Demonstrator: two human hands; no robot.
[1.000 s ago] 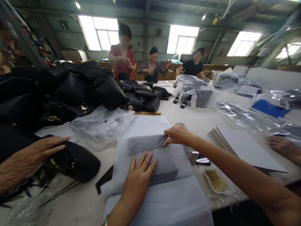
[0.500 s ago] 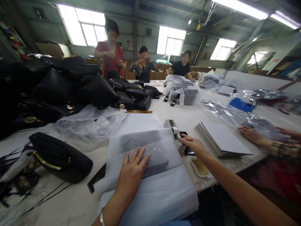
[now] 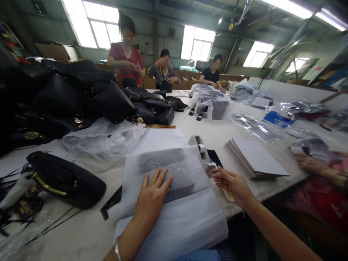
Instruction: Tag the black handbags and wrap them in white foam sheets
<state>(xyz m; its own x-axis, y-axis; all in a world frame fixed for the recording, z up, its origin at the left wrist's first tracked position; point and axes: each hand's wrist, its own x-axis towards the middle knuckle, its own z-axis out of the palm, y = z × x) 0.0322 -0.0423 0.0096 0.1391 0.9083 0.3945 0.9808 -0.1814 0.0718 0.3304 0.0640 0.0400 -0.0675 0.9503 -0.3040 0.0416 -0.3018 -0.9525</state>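
My left hand (image 3: 154, 197) lies flat with fingers spread on a grey, flat item (image 3: 181, 181) wrapped in thin white paper. That item rests on a stack of white paper sheets (image 3: 195, 224). Beside it, my right hand (image 3: 231, 183) is at the front of a grey tape dispenser (image 3: 199, 148), thumb and fingers pinched on a bit of clear tape (image 3: 215, 166) that runs from the dispenser. A dark phone-like object (image 3: 214, 158) lies behind the dispenser, partly hidden. Under my right hand a small yellowish dish (image 3: 228, 195) shows in part.
Black handbags (image 3: 65, 94) are piled at the left; one black bag (image 3: 67, 181) lies nearer. A stack of grey-white boards (image 3: 258, 157) sits right of the dispenser. Wrapped items (image 3: 212, 103) stand farther back. Three people work across the table; another person's hands (image 3: 312, 165) are at right.
My right hand has drawn back toward me from the dispenser, its fingers now closed together. My left hand stays on the wrapped item. The person's hands at right have shifted rightward.
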